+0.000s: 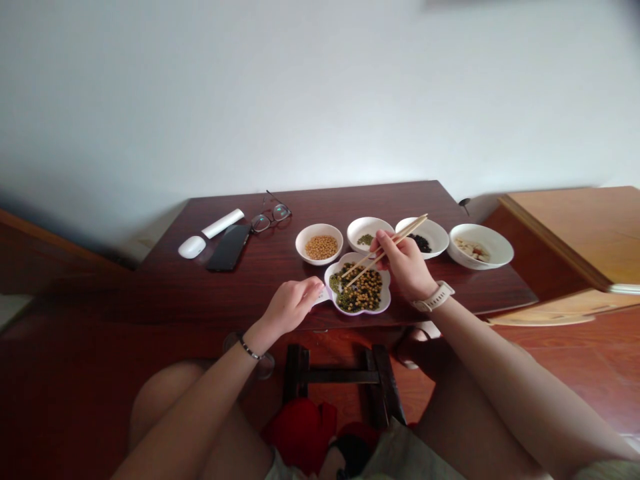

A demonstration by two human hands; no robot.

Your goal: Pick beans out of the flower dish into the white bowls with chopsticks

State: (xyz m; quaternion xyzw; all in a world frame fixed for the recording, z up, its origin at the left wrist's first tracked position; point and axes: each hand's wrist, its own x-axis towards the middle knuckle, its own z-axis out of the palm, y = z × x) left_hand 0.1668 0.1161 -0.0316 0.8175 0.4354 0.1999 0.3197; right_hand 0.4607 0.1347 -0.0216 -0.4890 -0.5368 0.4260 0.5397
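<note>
Dark wood table: R hand, fingers gripping chopsticks over bean plate; L hand, fingers curled at rim.

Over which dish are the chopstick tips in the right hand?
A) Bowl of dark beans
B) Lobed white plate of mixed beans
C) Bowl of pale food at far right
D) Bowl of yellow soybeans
B: the right hand holds the wooden chopsticks with their tips over the lobed white plate of mixed beans.
</note>
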